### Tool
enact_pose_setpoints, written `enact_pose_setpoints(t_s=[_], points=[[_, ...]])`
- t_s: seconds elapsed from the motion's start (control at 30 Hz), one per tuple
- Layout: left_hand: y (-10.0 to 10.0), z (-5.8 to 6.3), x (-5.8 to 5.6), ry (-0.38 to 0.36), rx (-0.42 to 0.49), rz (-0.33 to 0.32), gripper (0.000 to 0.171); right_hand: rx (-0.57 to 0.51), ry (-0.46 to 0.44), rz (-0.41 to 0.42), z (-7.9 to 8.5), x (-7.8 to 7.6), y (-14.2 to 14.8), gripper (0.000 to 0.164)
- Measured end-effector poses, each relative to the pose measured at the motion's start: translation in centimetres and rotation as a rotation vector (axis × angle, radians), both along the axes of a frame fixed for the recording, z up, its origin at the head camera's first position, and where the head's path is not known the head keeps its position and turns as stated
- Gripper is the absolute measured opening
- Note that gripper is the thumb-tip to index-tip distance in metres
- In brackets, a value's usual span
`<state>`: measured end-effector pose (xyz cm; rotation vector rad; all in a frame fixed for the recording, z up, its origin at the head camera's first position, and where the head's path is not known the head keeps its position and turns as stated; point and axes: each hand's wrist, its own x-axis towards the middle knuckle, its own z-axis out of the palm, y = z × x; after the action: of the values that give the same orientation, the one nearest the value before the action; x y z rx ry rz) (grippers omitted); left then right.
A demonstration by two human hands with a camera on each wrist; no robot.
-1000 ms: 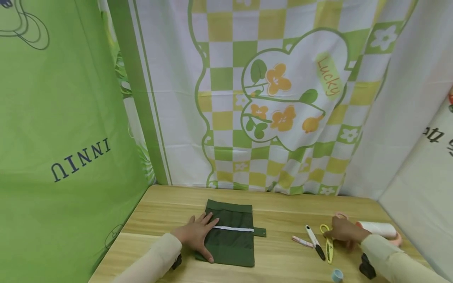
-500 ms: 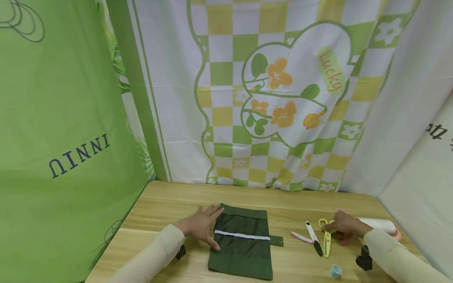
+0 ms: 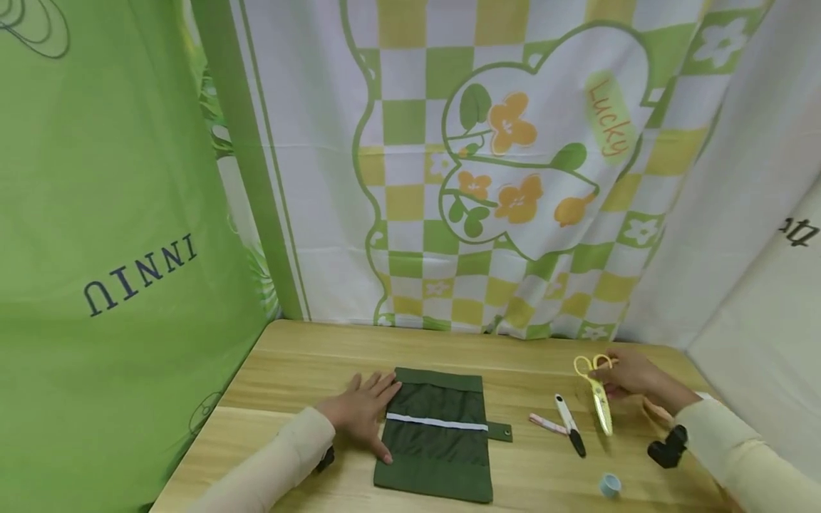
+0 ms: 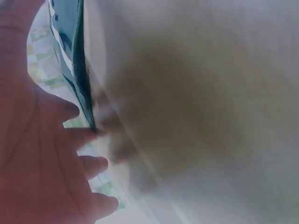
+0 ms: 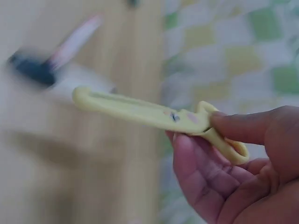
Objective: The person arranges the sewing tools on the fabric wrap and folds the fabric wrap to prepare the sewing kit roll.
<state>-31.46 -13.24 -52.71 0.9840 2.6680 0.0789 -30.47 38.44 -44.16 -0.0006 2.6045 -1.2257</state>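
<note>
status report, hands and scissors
Right hand pinches yellow scissors, off table. Left hand touches green fabric organizer. White-and-black tool lies between scissors and organizer.

The left hand [image 3: 360, 413] has its fingers spread while the right hand [image 3: 635, 373] pinches, fingers curled.

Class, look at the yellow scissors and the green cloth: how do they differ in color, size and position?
Color: the scissors are yellow, while the cloth is dark green with a white band.
Size: the scissors are slim and small; the cloth is far broader.
Position: the right hand holds the scissors above the table, while the cloth lies spread on it.
Shared: a hand is at each, the left hand at the cloth's edge.
</note>
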Motion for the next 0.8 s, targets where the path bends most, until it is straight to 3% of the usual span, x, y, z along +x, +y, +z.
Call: enact_pose_setpoints(t_s=[0.17, 0.3, 0.4, 0.53, 0.67, 0.8], points=[[0.4, 0.4, 0.3, 0.042, -0.020, 0.003, 0.140, -0.157, 0.134, 0.072, 5.7, -1.8, -7.0, 0.038], [0.4, 0.1, 0.4, 0.067, -0.025, 0.008, 0.141, -0.219, 0.207, 0.137, 7.4, -3.5, -15.5, 0.037], [0.1, -0.2, 0.3, 0.095, -0.042, 0.015, 0.142, -0.260, 0.225, 0.197, 5.9, -4.9, -21.6, 0.033], [0.2, -0.2, 0.1, 0.141, -0.066, 0.019, 0.144, -0.300, 0.202, 0.249, 1.6, -6.3, -27.0, 0.031], [0.3, -0.1, 0.1, 0.134, -0.052, 0.026, 0.144, -0.299, 0.178, 0.263, -2.7, -6.8, -29.6, 0.023], [-0.3, -0.9, 0.2, 0.089, 0.005, 0.028, 0.143, -0.336, 0.154, 0.299, -5.3, -6.7, -30.8, 0.019]])
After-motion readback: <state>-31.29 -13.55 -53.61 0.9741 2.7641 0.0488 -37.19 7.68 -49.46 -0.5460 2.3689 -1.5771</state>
